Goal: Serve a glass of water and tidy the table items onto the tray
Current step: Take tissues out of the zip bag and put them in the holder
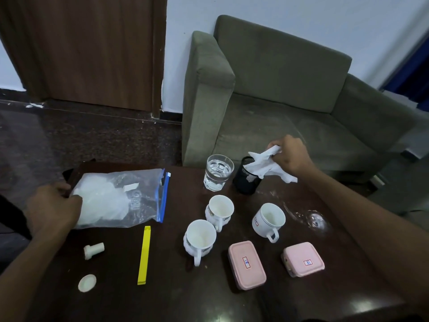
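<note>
A glass of water (218, 172) stands at the far side of the dark table (176, 296). Just right of it is a black mesh cup (246, 180). My right hand (291, 154) is shut on a crumpled white tissue (267, 166) that hangs over the mesh cup's mouth. At the far left, a dark brown tray (80, 169) lies mostly hidden under a clear zip bag (120, 198) with white contents. My left hand (52, 206) grips the tray's left edge and rests against the bag. Three white mugs (219, 211) (200, 239) (268, 220) stand mid-table.
Two pink lidded boxes (247, 264) (303, 259) lie near the front right. A yellow clip stick (144, 254), a white plug (93, 250) and a white round cap (87, 282) lie front left. A wet patch (311, 219) marks the right side. A green sofa (278, 94) stands behind the table.
</note>
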Demonstrator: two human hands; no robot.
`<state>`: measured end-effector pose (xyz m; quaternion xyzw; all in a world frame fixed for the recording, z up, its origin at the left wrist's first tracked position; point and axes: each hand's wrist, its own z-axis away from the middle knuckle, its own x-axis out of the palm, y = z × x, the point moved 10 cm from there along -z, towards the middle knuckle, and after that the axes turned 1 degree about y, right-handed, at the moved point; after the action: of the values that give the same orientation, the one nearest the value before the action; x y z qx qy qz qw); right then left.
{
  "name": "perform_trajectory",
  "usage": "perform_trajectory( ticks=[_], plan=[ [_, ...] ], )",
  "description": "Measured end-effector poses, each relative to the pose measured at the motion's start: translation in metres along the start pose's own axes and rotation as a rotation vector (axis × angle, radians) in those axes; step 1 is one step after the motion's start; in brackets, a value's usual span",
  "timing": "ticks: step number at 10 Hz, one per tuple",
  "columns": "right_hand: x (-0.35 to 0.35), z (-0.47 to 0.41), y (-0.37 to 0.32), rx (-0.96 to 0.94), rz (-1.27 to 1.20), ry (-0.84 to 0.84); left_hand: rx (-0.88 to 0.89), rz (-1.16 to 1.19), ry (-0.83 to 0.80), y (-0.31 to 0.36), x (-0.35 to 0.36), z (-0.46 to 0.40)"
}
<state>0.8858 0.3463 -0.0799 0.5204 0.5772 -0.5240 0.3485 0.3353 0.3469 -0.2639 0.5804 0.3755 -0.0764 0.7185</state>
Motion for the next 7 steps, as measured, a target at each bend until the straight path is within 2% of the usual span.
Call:
perform_trajectory(
  ticks=[3, 4, 5, 6, 7],
  plan=[
    [0.049, -0.018, -0.007, 0.081, 0.118, -0.137, -0.007, -0.005, -0.009, -0.016, 0.009, -0.016],
    [0.05, -0.017, -0.001, 0.083, 0.087, -0.121, -0.034, -0.031, 0.033, -0.014, 0.009, -0.02],
    [0.036, -0.015, 0.002, 0.037, -0.041, -0.054, -0.063, -0.067, 0.072, -0.016, 0.006, -0.019],
    [0.021, -0.009, 0.009, 0.04, -0.119, 0.073, 0.024, -0.05, 0.094, -0.004, -0.005, -0.008],
    [0.024, -0.002, 0.015, 0.061, -0.094, 0.147, 0.078, -0.049, 0.142, 0.007, -0.012, 0.002]
  ],
)
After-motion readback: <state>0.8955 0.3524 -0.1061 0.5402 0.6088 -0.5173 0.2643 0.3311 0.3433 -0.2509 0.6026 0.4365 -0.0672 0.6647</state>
